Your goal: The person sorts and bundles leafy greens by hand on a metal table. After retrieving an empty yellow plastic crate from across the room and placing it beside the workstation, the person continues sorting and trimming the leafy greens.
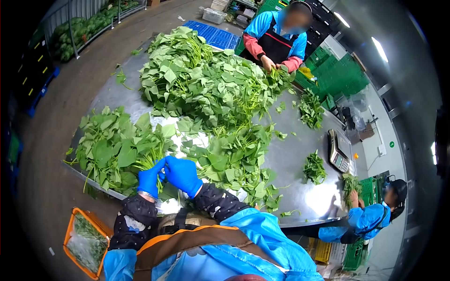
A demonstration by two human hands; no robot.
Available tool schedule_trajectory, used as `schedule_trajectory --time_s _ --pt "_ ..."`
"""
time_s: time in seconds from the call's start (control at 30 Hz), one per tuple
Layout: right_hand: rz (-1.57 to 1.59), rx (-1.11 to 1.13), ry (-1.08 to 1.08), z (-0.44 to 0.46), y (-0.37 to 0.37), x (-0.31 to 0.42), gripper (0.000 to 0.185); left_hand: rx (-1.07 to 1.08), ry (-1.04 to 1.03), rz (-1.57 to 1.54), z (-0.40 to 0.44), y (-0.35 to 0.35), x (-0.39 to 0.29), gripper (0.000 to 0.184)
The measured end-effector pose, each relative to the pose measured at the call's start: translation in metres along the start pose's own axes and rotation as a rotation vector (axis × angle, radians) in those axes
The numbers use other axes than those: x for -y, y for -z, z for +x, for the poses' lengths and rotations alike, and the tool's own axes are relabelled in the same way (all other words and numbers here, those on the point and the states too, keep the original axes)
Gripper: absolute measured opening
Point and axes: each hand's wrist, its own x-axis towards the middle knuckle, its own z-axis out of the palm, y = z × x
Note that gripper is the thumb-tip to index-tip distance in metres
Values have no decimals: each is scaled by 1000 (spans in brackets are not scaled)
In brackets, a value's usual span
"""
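My left hand (150, 181), in a blue glove, is closed around the stems of a leafy green bunch (124, 150) at the near left of the metal table. Pressed against its fingers at the stems is my right hand (183, 175), also blue-gloved and closed; whatever it pinches is hidden. The bunch's broad leaves fan out to the left, away from both hands. A large heap of loose leafy greens (206, 89) covers the middle and far side, and more cut greens (239, 154) lie just right of my right hand.
Across the metal table (290, 154) a co-worker (276, 37) handles greens; another person (370, 215) holds a bunch at the right. Small bunches (315, 168) lie near a weighing scale (340, 152). An orange crate (75, 239) stands on the floor at lower left.
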Motion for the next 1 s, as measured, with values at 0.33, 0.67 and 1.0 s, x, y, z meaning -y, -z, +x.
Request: schedule_trajectory --time_s 0.33,0.67,1.0 --pt "222 209 126 -35 11 -19 32 106 -84 -312 36 29 -34 14" --pt "664 146 -336 -20 45 -33 28 227 -79 -10 5 12 -34 23" --pt "957 -91 -540 -19 35 -27 23 69 -33 -151 11 26 -1 24"
